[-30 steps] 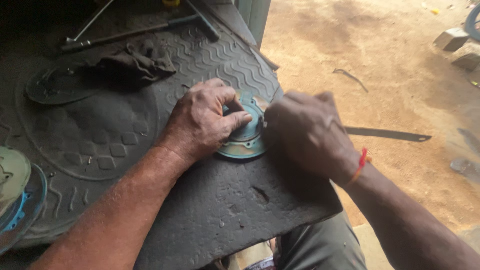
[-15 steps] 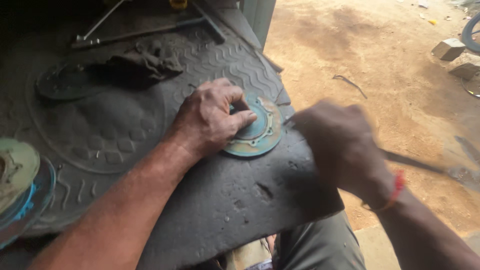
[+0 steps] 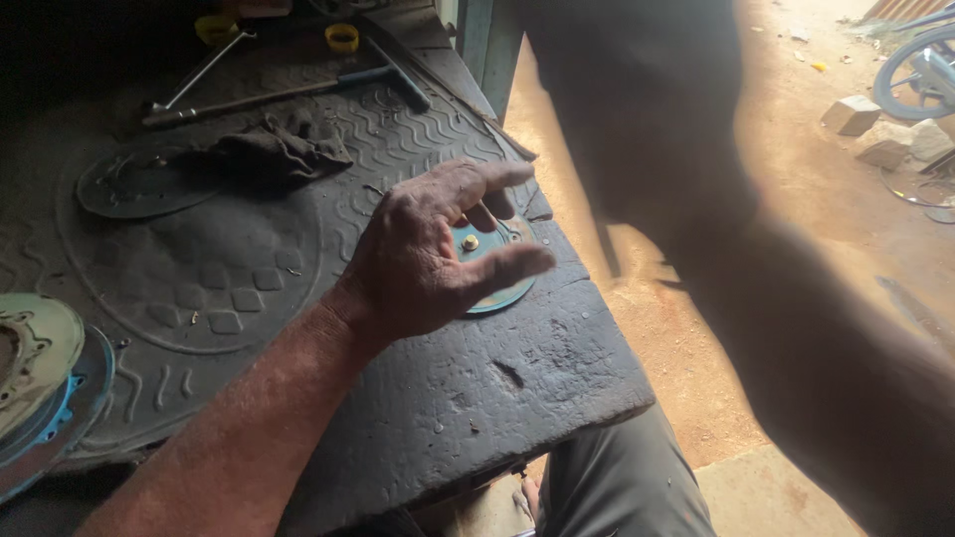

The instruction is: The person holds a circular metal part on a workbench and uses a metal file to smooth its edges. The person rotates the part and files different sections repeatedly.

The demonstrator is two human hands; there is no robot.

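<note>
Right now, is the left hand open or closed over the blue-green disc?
Open. The left hand has its fingers spread above the blue-green disc, which lies flat on the dark rubber mat.

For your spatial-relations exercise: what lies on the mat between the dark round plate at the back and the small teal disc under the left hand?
In the head view, a crumpled dark rag lies between the dark plate and the teal disc, right beside the plate; past it, only bare patterned rubber mat.

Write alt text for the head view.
A left hand hovers, fingers spread, over a small teal metal disc on a dark rubber mat. The right arm is raised and blurred, its hand unseen. A rag and long-handled tool lie behind.
</note>
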